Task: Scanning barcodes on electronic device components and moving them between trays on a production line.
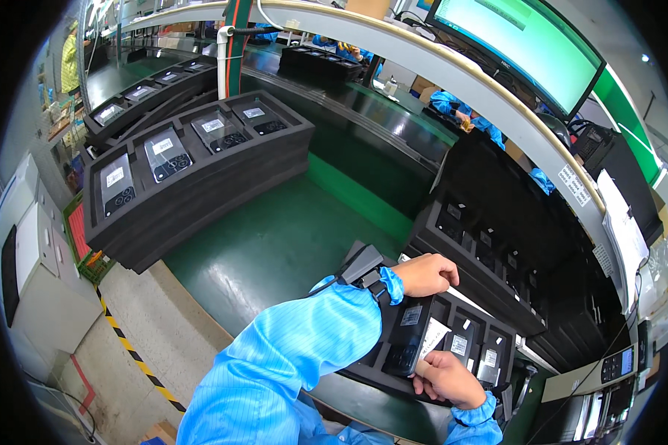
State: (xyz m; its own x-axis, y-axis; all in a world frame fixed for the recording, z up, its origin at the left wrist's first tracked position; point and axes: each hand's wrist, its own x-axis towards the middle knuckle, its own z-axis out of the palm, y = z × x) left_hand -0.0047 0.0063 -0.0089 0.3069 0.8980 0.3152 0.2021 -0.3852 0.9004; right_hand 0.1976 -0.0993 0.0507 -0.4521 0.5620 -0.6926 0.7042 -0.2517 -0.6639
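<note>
The left hand point(425, 274) reaches across the near black foam tray point(497, 337) and closes its curled fingers on the top end of a dark phone point(409, 335), while the right hand point(447, 378) pinches the phone's lower end together with a small white label point(433, 335) lying against its back. The phone sits tilted, partly raised out of its slot in the tray at the near edge of the green desk point(274, 245).

The phone looks like a stiff, flat slab with a smooth, glossy back, so it is probably slippery and easy to mark; the narrow side edges and the two ends seem the safest places to take hold, keeping clear of the camera lenses. The label is thin and limp and would likely crease under pressure.

The near tray holds a few more phones in neighbouring slots, each with a pale sticker. A taller stack of foam trays point(200, 193) stands further left on the desk, its top layer carrying four phones face down. Behind the near tray is another dark tray stack point(490, 256); its contents are small and hard to make out.
</note>
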